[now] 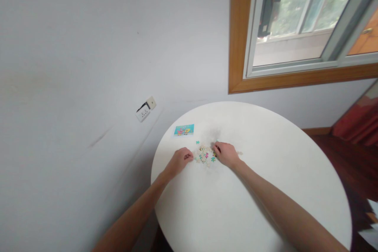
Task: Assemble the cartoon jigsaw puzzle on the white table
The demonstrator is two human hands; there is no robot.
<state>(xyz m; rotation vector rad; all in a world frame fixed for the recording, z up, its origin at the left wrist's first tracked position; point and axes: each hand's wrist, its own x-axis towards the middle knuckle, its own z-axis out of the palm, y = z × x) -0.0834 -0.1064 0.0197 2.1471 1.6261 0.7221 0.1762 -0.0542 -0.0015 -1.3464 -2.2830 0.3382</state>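
Note:
A loose pile of small jigsaw puzzle pieces (203, 153) lies between my hands, some pale side up, others showing teal, pink or yellow. My left hand (181, 158) rests at the pile's left edge, fingers curled and pinched together near a pale piece. On the right side, my right hand (226, 153) reaches over the pile with its fingers bent inward and the tips close together. What either set of fingertips holds, if anything, is too small to make out. One teal piece (197, 142) sits apart, just above the pile. Beyond it lies a colourful picture card (184, 130) with cartoon figures.
Everything lies on a round white table (251, 126) standing against a pale wall (118, 39). A wall socket (143, 113) is at the left, and a wood-framed window (240, 82) at the upper right. Red cloth (358, 122) hangs at the far right.

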